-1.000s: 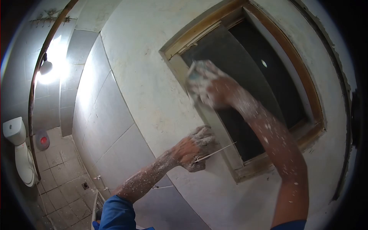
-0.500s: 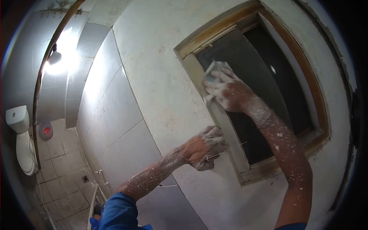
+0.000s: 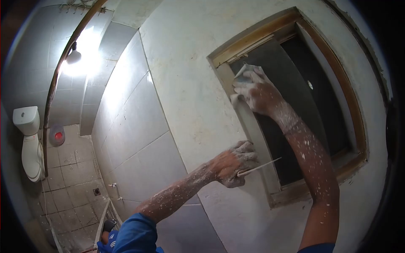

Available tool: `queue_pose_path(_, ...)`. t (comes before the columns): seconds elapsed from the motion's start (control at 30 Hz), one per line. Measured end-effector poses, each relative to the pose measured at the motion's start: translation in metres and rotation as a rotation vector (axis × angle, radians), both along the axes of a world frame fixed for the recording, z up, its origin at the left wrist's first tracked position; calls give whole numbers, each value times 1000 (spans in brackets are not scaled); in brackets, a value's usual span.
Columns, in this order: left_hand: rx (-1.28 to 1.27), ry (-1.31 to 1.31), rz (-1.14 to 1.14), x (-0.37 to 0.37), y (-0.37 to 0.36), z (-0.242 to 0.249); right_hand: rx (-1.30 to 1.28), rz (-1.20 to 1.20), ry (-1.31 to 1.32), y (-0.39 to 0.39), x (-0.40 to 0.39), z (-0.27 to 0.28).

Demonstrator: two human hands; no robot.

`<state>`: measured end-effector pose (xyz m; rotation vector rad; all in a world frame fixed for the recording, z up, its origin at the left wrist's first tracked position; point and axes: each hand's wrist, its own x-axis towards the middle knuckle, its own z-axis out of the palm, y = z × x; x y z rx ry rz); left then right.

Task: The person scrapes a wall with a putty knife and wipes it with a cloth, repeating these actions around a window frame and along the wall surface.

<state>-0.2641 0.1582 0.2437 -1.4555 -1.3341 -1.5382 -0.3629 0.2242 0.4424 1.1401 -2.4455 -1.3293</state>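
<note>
My left hand (image 3: 235, 163), coated in white dust, is closed around a thin flat scraper (image 3: 262, 167) seen nearly edge-on. Its blade points right across the lower left side of the wooden window frame (image 3: 256, 137). Higher up, my right hand (image 3: 257, 90) presses a folded, dusty whitish cloth (image 3: 249, 69) against the upper left side of that frame. Part of the cloth hangs below the fingers, and the palm hides the rest. Dark window panes (image 3: 291, 80) lie behind my right hand and forearm. White flecks cover both forearms.
Grey tiles (image 3: 139, 122) line the lower wall beside the plastered wall (image 3: 185, 84). Far left are a toilet (image 3: 31, 154), a tub with something red (image 3: 57, 135) and a lit bulb (image 3: 74, 56). A brown pole (image 3: 57, 71) runs down there. A blue-clad person (image 3: 107, 240) shows at bottom.
The view has shifted, so the window and wall sit further right. My right hand stays on the frame with the cloth; the scraper in my left hand has turned to show more of its flat side.
</note>
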Motion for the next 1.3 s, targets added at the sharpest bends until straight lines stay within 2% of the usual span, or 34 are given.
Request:
queue_pose_path(0.03, 35, 7, -28, 1, -2, 1, -14, -118, 40, 6, 0, -5)
queue_pose_path(0.07, 69, 16, -35, 3, 1, 1, -33, 23, -25, -13, 26, 1)
queue_pose_path(0.17, 0, 3, 26, 9, 1, -1, -4, -1, -110, -21, 54, 13)
queue_pose_path(0.23, 3, -10, 28, 6, 1, 1, 7, 27, -53, -27, 45, 11)
queue_pose_path(0.3, 2, -39, 22, 10, 0, 0, -129, 4, -43, -15, 28, 1)
queue_pose_path(0.37, 35, 68, 52, 5, -7, 1, -96, -3, -15, -14, 50, 0)
queue_pose_path(0.43, 50, 111, 76, 1, -5, 1, 98, 69, -12, 3, 74, 2)
queue_pose_path(0.47, 26, 13, 25, 2, -4, 1, 102, -71, -59, -1, 97, 4)
queue_pose_path(0.5, -6, -89, -37, 6, -3, -2, 97, -99, -54, 7, 113, 1)
queue_pose_path(0.53, -112, 89, 97, 5, -5, -1, 124, -77, -40, 13, 125, 0)
queue_pose_path(0.63, -103, 93, 41, 13, -14, 8, 223, -126, -31, 16, 157, -4)
queue_pose_path(0.67, -8, 138, 215, 9, -1, 7, 303, -163, -17, 5, 165, -6)
queue_pose_path(0.77, -89, 121, 146, 11, -7, 9, 399, -188, -22, 4, 149, -1)
queue_pose_path(0.87, -63, 120, 149, 11, -8, 6, 99, -69, -4, 11, 133, -3)
queue_pose_path(0.97, -11, 138, 181, 13, 5, 4, 216, -85, 132, 11, 142, -17)
queue_pose_path(1.03, 47, 106, 184, 13, 6, 6, 212, -81, 132, 13, 136, -15)
queue_pose_path(1.1, -26, 88, 125, 16, -4, 11, -61, -52, -5, 13, 126, -11)
queue_pose_path(1.17, -110, 68, 71, 20, -7, 10, -70, -53, 1, 17, 128, -17)
queue_pose_path(1.23, -48, 90, 115, 16, -2, 10, -75, -26, 50, 14, 124, -19)
queue_pose_path(1.27, 9, 73, 96, 19, -6, 13, 55, -89, 71, 7, 132, -19)
queue_pose_path(1.3, 11, 70, 103, 16, -5, 14, 58, -82, 68, 7, 127, -18)
